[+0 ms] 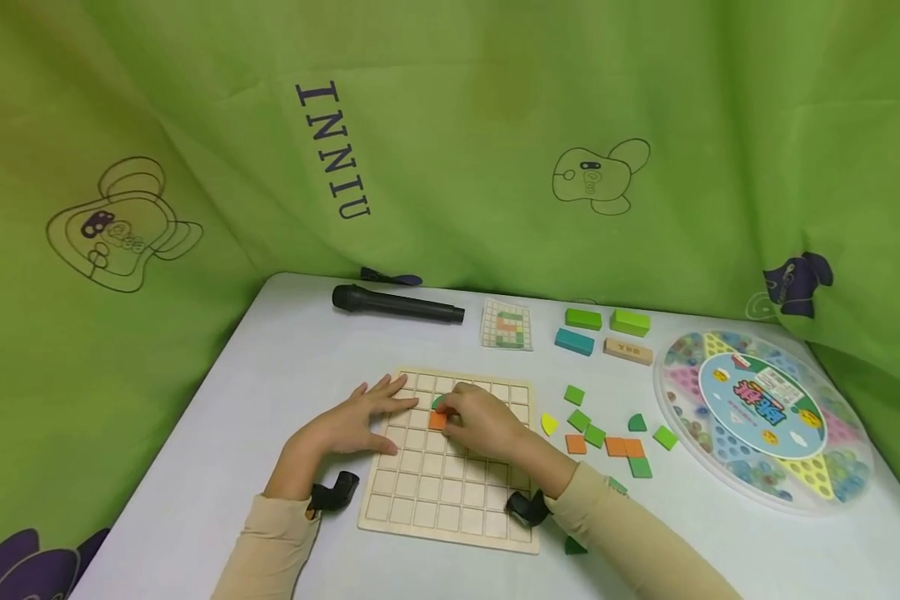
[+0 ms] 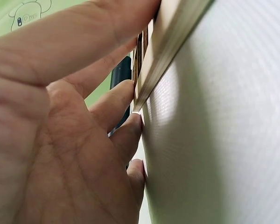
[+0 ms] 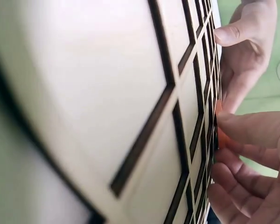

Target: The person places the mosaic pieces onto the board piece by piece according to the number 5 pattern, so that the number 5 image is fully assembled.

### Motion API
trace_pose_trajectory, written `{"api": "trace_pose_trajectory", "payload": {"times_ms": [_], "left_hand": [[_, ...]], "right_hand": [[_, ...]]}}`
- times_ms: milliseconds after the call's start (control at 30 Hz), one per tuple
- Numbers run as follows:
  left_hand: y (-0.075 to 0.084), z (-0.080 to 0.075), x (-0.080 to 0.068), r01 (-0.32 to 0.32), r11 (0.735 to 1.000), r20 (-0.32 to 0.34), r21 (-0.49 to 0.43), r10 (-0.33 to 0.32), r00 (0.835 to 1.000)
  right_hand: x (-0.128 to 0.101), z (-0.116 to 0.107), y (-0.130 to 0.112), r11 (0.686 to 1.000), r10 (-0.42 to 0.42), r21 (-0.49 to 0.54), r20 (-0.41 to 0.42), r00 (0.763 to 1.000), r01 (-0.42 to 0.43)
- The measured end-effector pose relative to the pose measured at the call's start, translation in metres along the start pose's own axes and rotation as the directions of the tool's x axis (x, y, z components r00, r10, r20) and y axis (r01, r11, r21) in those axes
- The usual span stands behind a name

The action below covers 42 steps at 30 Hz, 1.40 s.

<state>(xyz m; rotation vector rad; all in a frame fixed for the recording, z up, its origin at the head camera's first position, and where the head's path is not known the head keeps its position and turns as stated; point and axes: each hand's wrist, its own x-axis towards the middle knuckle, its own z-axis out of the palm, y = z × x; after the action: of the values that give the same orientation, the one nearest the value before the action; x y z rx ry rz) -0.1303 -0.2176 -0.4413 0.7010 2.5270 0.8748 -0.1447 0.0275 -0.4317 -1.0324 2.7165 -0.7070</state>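
Observation:
A pale wooden grid board [image 1: 450, 492] lies on the white table [image 1: 255, 392]. My left hand [image 1: 392, 410] rests flat on the board's left edge with straight fingers; in the left wrist view its fingertips [image 2: 130, 126] touch the table beside the board's edge [image 2: 165, 51]. My right hand [image 1: 459, 415] is curled over the board's upper middle and pinches an orange square tile [image 1: 437, 421] set in a cell. A green tile [image 1: 438, 402] peeks out just above it. In the right wrist view the orange tile [image 3: 220, 135] sits between my right fingers [image 3: 252, 128] on the board [image 3: 107, 84].
Loose green, orange and yellow tiles [image 1: 607, 437] lie right of the board. Behind are a black microphone [image 1: 397, 303], a pattern card [image 1: 506, 325] and several long blocks [image 1: 607, 333]. A round marble game [image 1: 765, 417] fills the right side. A green curtain [image 1: 495, 125] surrounds the table.

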Motion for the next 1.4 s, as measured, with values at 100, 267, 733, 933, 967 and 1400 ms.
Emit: {"api": "trace_pose_trajectory", "payload": {"times_ms": [100, 267, 733, 933, 967, 1400], "left_hand": [[-0.002, 0.001, -0.002, -0.004, 1.0, -0.009, 0.004, 0.004, 1.0], [-0.005, 0.002, -0.01, 0.031, 0.999, -0.025, -0.036, -0.031, 0.999], [-0.009, -0.005, -0.018, 0.002, 0.999, -0.039, -0.036, -0.003, 0.999], [-0.012, -0.003, -0.015, -0.011, 0.998, -0.039, -0.058, 0.009, 0.999], [-0.012, -0.002, -0.014, -0.012, 0.998, -0.037, -0.057, 0.01, 0.999], [-0.001, 0.002, 0.003, -0.025, 0.999, -0.007, -0.044, 0.024, 1.0]], "right_hand": [[-0.002, -0.001, 0.0, 1.0, 0.002, 0.006, 0.014, 1.0, -0.002], [-0.021, -0.013, 0.004, 0.997, 0.041, 0.064, 0.007, 0.999, -0.041], [-0.129, -0.046, 0.08, 0.965, 0.257, 0.094, -0.133, 0.957, -0.246], [-0.129, -0.042, 0.087, 0.973, 0.229, 0.001, -0.143, 0.963, -0.232], [-0.129, -0.042, 0.086, 0.971, 0.234, -0.005, -0.148, 0.961, -0.237], [-0.104, -0.041, 0.042, 0.971, 0.142, 0.217, -0.199, 0.97, -0.097]]}}
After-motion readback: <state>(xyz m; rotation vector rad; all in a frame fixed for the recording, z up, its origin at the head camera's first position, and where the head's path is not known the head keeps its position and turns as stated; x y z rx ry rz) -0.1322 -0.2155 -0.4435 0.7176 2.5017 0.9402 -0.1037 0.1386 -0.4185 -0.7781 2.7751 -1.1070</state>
